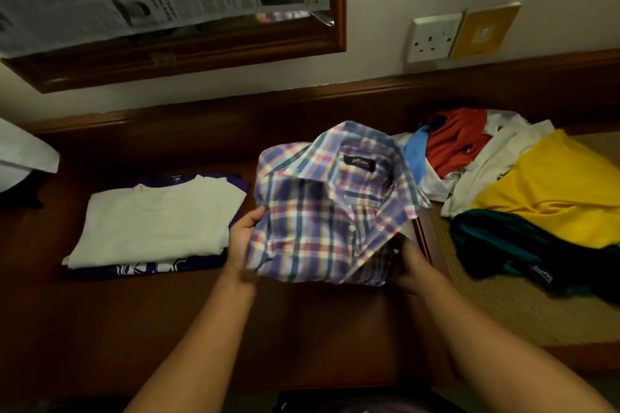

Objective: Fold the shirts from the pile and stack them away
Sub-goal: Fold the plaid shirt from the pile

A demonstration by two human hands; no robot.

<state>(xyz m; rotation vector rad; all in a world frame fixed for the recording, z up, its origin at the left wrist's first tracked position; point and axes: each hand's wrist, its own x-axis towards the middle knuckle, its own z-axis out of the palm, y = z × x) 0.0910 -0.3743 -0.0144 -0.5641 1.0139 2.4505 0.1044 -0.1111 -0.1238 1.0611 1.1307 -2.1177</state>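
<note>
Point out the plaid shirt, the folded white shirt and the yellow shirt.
plaid shirt (322,221): head view, on its front panel below the collar.
folded white shirt (157,221): head view, on its chest.
yellow shirt (550,191): head view, on its broad flat middle.

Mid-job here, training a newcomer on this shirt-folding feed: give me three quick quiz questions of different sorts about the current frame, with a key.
1. True or false: both hands hold the plaid shirt.
2. Multiple choice: the folded white shirt lies on top of
A. a yellow shirt
B. a purple shirt
C. a red shirt
3. Fill in: the unfolded pile lies on the person's ___ side.

Key
1. True. The left hand grips its left edge; the right hand holds its lower right corner, fingers tucked beneath.
2. B. The purple shirt shows under the white one.
3. Right, with the yellow shirt topmost there.
</note>
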